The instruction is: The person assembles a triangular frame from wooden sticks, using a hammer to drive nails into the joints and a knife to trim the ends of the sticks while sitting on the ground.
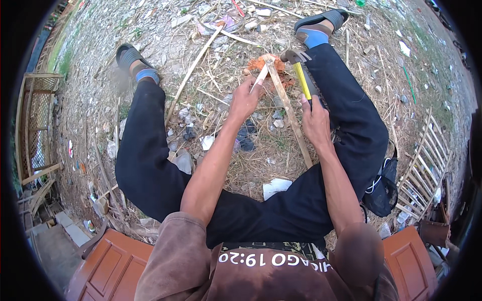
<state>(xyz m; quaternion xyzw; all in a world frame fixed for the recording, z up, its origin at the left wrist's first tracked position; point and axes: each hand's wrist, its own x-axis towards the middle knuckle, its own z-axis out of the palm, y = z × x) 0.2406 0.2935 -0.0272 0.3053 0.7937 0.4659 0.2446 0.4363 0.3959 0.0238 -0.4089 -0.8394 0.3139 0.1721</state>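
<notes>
My left hand (pixel 244 100) is closed round a short pale wooden strip (pixel 261 76), whose far end meets the top of a longer wooden batten (pixel 286 103). That batten slants back toward my right thigh. In my right hand (pixel 316 121) is a claw hammer (pixel 302 78) with a yellow and black handle. Its metal head is raised just right of where the two strips meet, apart from them. Beneath that joint lies a crumbly orange-red piece (pixel 257 64), partly covered by the wood. Whether a nail is there is too small to tell.
My legs, in black trousers (pixel 143 145), stretch out on both sides. A long thin stick (pixel 193 75) lies left of my hands. Slatted wooden frames (pixel 427 163) rest at the right, with a black mesh bag (pixel 384 188) near my right knee. Litter and dry straw cover the ground.
</notes>
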